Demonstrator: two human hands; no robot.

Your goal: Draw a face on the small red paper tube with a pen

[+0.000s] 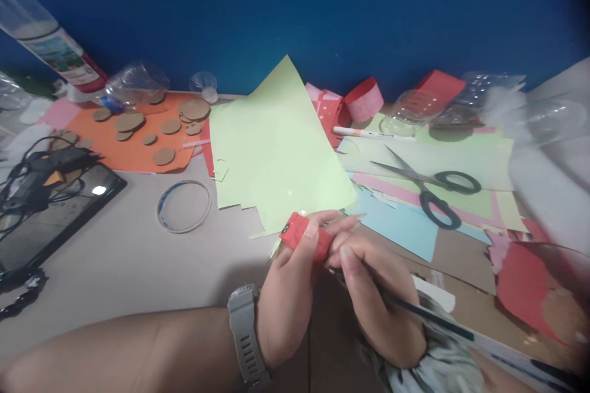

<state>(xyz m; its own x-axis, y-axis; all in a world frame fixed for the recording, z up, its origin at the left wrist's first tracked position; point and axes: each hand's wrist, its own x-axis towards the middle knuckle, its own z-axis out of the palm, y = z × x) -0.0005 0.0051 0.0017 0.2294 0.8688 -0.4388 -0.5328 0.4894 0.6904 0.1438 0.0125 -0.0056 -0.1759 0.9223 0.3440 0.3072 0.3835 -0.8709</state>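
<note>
Low in the middle of the head view, my left hand (295, 282), with a grey watch (246, 334) on its wrist, is closed around a small red folded piece (295, 230). Its thumb presses on the red surface, and a dark spot shows at the piece's left end. My right hand (375, 282) is closed at the right end of that piece, thumb and fingers drawn together. What sits between these fingertips is hidden. Just beyond both hands lies a large light green paper sheet (276, 147).
Black-handled scissors (426, 181) lie on coloured papers at right, near a white marker (369, 133). A tape ring (184, 232) is left of the hands. Cardboard discs (129, 121) rest on orange paper (110, 156). A tablet (59, 215) with cables and a bottle (59, 52) are at left.
</note>
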